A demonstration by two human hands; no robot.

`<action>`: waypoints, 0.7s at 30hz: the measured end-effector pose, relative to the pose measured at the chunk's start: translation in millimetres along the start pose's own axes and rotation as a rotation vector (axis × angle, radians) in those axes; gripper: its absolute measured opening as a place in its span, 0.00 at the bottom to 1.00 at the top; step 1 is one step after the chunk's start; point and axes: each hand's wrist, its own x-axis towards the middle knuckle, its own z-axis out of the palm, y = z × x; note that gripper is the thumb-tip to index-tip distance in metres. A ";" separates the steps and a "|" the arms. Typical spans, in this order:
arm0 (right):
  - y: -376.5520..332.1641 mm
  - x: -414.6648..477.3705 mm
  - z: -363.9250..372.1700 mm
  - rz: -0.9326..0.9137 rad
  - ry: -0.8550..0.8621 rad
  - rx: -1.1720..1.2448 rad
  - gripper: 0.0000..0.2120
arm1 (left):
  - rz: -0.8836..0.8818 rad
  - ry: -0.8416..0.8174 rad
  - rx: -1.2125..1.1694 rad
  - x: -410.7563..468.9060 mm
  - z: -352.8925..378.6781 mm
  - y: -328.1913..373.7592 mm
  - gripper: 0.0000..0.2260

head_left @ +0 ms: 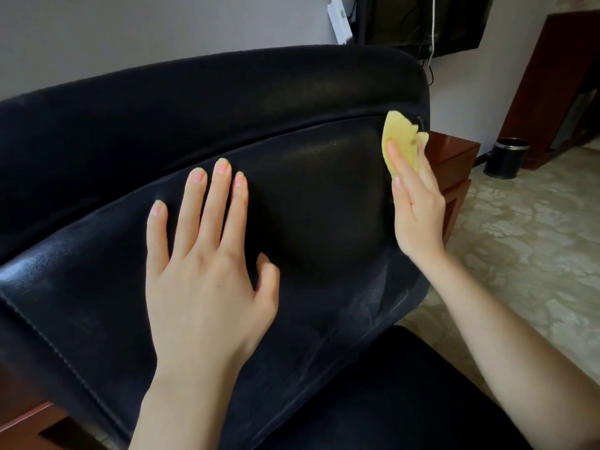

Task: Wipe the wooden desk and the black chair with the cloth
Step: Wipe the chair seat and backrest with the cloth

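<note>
The chair (292, 196) fills the frame's centre; the left hand (207, 271) lies flat, fingers spread, steadying it, while the right hand (417, 206) presses the cloth (401, 141) against its right edge.

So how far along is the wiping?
Pale streaks low on the black chair backrest suggest that part is wiped. In hand: the right hand presses the yellow cloth against its right edge, the left hand resting flat on it. Whether the wooden desk behind is done, I cannot tell.
</note>
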 end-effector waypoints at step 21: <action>9.7 -102.7 14.9 -0.582 -0.156 -0.202 0.28 | 0.038 -0.050 0.049 -1.3 -4.3 -3.3 0.33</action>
